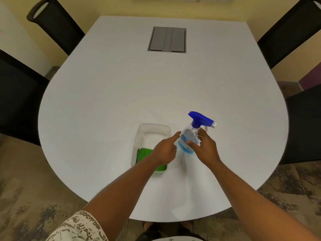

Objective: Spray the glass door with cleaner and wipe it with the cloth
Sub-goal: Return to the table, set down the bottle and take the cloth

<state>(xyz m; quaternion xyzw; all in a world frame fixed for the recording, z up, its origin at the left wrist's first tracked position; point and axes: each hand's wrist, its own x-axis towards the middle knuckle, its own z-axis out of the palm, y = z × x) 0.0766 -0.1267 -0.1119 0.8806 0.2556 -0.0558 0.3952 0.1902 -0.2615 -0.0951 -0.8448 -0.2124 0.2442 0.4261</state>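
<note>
A clear spray bottle [189,136] with a blue trigger head and a little blue liquid stands tilted on the white table [121,94]. My right hand [206,148] touches its right side, thumb and fingers spread around the body, not clearly closed. My left hand [165,150] hovers just left of the bottle with the index finger stretched toward it. A folded green cloth [147,153] lies in a clear plastic tray [152,126], partly hidden under my left wrist. No glass door is in view.
A grey cable hatch [167,40] is set into the table's far middle. Black chairs stand at the left [55,23] and right [295,30], with more dark chairs along both sides. Patterned carpet lies below the table's near edge.
</note>
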